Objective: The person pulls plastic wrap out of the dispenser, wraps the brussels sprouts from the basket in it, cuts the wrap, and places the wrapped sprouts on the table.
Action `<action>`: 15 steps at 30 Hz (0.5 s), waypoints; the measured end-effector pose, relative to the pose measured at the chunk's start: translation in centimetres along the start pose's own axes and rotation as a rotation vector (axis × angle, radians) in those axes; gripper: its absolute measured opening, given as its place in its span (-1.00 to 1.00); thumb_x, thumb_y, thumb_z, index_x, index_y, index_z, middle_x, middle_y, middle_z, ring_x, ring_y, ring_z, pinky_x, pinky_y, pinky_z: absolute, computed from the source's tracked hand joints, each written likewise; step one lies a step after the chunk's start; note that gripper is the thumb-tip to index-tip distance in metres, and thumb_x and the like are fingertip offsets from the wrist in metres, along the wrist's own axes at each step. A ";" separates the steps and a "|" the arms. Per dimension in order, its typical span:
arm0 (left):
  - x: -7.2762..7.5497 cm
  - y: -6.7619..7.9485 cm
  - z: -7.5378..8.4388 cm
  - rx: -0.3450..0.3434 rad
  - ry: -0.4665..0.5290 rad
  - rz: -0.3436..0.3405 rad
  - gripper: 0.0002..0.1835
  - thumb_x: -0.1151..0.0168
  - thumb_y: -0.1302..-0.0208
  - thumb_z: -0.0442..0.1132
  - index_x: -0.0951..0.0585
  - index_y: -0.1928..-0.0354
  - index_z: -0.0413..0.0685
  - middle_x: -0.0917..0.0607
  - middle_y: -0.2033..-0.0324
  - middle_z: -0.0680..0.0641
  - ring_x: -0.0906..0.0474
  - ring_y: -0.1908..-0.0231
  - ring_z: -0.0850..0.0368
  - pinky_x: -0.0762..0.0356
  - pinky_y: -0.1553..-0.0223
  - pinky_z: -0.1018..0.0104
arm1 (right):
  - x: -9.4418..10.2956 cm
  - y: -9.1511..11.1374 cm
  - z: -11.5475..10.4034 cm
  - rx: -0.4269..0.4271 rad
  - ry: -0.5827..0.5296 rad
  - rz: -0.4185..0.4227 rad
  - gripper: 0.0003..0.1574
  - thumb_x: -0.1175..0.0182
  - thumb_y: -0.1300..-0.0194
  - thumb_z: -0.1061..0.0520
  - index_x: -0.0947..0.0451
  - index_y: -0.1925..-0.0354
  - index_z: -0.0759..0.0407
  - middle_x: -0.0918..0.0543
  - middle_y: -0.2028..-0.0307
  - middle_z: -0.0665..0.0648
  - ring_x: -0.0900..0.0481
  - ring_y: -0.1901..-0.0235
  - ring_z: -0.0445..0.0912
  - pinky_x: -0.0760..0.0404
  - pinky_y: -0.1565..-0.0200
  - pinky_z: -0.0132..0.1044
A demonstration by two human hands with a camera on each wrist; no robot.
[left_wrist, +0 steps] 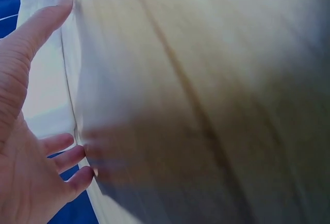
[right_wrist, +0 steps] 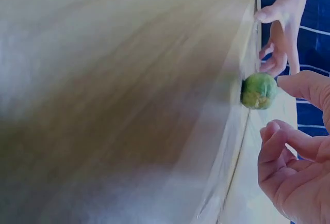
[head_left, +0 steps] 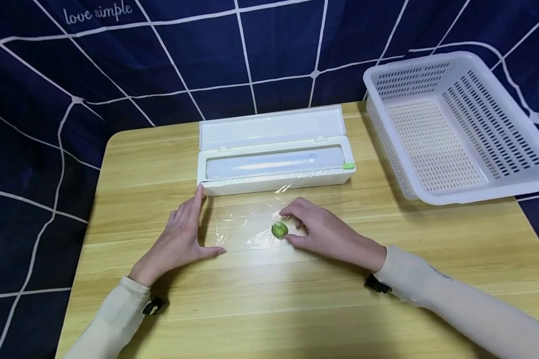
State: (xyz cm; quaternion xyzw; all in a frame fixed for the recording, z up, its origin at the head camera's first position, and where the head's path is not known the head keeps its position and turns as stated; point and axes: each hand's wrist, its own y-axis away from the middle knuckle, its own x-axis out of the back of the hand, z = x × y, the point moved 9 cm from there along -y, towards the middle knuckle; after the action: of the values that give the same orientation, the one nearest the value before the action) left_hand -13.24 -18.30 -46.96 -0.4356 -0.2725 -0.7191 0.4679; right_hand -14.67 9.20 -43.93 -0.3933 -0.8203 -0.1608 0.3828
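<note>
A small green Brussels sprout rests on clear cling film that stretches over the table from a white dispenser box. My right hand is beside it, the thumb tip right at the sprout. In the right wrist view a gap shows between the other, bent fingers and the sprout. My left hand lies spread, its index fingertip at the box's left front corner and its thumb pointing toward the film. Inside the box, under the raised lid, sits the film roll.
A white perforated basket stands at the table's back right, to the right of the box. A green slider is on the box's right end. Dark blue cloth with white lines hangs behind the wooden table.
</note>
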 end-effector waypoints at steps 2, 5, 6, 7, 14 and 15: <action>0.1 0.1 0.1 -0.008 0.002 -0.003 0.76 -0.81 0.11 0.27 0.41 -0.76 -0.03 -0.21 -0.61 -0.44 -0.18 -0.55 -0.45 -0.12 -0.41 -0.60 | 0.3 0.1 0.0 0.002 -0.010 0.009 -0.39 -0.57 -0.27 0.17 -0.63 -0.24 0.22 -0.63 0.04 0.07 -0.58 0.15 -0.10 -0.64 0.11 -0.25; 0.2 0.3 0.4 -0.035 0.009 -0.017 0.72 -0.79 0.07 0.27 0.38 -0.77 -0.01 -0.17 -0.63 -0.42 -0.16 -0.56 -0.44 -0.12 -0.43 -0.56 | 0.8 0.2 0.1 -0.001 -0.027 0.013 -0.41 -0.57 -0.28 0.17 -0.64 -0.23 0.21 -0.62 0.09 0.07 -0.57 0.16 -0.09 -0.62 0.14 -0.25; 0.2 0.4 0.5 -0.047 0.012 -0.020 0.71 -0.79 0.07 0.26 0.36 -0.77 -0.01 -0.16 -0.63 -0.42 -0.16 -0.56 -0.44 -0.12 -0.44 -0.55 | 1.0 0.2 0.1 0.000 -0.031 0.015 -0.42 -0.56 -0.29 0.18 -0.64 -0.23 0.20 -0.62 0.09 0.07 -0.57 0.16 -0.10 -0.61 0.14 -0.25; 0.3 0.4 0.6 -0.059 0.014 -0.022 0.70 -0.79 0.06 0.25 0.35 -0.77 -0.01 -0.15 -0.63 -0.42 -0.15 -0.56 -0.43 -0.12 -0.45 -0.53 | 1.1 0.3 0.1 0.005 -0.033 0.016 -0.44 -0.55 -0.30 0.19 -0.64 -0.23 0.19 -0.62 0.10 0.07 -0.57 0.16 -0.10 -0.61 0.15 -0.25; 1.2 1.1 1.4 -0.131 -0.019 0.023 0.52 -0.79 0.05 0.21 0.03 -0.76 -0.12 -0.31 -0.49 -0.42 -0.51 -0.22 -0.36 -0.47 -0.26 -0.40 | 1.4 1.2 0.3 0.029 -0.056 0.038 -0.46 -0.52 -0.33 0.24 -0.65 -0.24 0.20 -0.62 0.13 0.04 -0.56 0.18 -0.11 -0.58 0.16 -0.28; 1.3 1.2 1.5 -0.133 -0.028 0.029 0.48 -0.78 0.04 0.22 -0.02 -0.75 -0.13 -0.34 -0.46 -0.41 -0.54 -0.13 -0.32 -0.52 -0.20 -0.37 | 1.4 1.3 0.4 0.027 -0.061 0.042 -0.46 -0.52 -0.32 0.25 -0.65 -0.24 0.20 -0.61 0.15 0.04 -0.55 0.19 -0.11 -0.57 0.17 -0.28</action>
State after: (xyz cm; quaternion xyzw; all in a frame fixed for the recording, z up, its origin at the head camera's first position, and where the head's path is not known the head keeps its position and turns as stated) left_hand -11.78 -18.18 -45.15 -0.4796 -0.2244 -0.7225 0.4446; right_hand -14.43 11.02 -43.18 -0.4099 -0.8252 -0.1298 0.3664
